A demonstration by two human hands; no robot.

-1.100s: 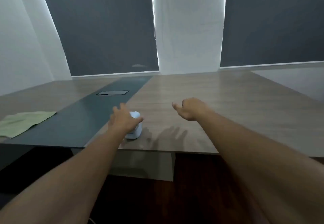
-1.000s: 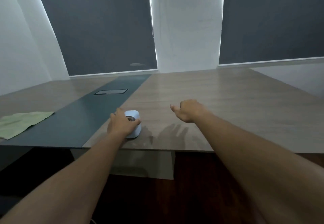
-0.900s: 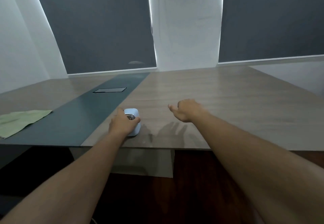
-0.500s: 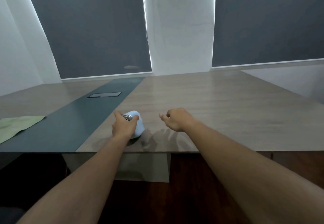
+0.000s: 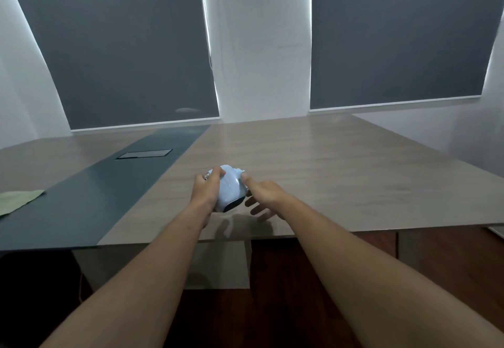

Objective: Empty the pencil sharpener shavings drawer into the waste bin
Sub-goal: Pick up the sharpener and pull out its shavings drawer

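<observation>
A small pale blue pencil sharpener [image 5: 230, 188] is lifted and tilted just above the wooden table [image 5: 327, 178], near its front edge. My left hand [image 5: 206, 191] grips it from the left side, fingers wrapped over its top. A dark panel, perhaps the shavings drawer, shows at its lower end. My right hand [image 5: 263, 196] is at the sharpener's right side, thumb touching its upper edge and fingers spread apart below it. No waste bin is in view.
A dark grey strip [image 5: 90, 197] with a recessed hatch [image 5: 144, 154] runs down the table's left part. A green cloth [image 5: 16, 200] lies at the far left. Below the front edge are the table's base and a dark wooden floor [image 5: 286, 306].
My left hand has picked the sharpener up off the table and tilted it. My right hand has moved left from open air and now touches the sharpener's right side.
</observation>
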